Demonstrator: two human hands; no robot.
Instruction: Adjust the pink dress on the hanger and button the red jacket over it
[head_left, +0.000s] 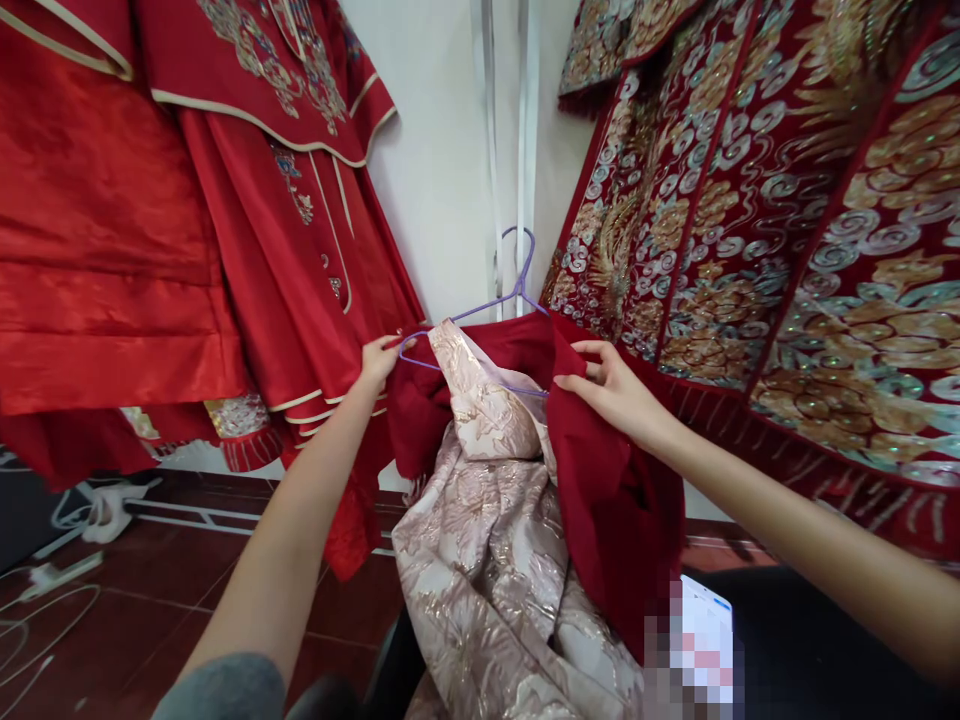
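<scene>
A purple hanger [519, 285] stands near the middle, its hook by the white metal posts. A pale pink-gold brocade dress [495, 540] hangs from it, its strap over the hanger's left part. Behind and around the dress lies a red garment [607, 500], draped over both sides. My left hand [381, 360] is closed at the hanger's left end, pinching the red cloth there; its fingertips touch the hanger. My right hand [611, 385] pinches the red garment's edge between thumb and fingers, right of the dress's bodice. The dress's lower part falls toward me.
Red embroidered garments [277, 200] hang at the left. A heavily sequinned red and gold gown [750, 230] hangs at the right. White shoes [109, 510], cables and a power strip [64, 575] lie low left on the tiled floor. A lit phone [705, 635] is at lower right, partly blurred.
</scene>
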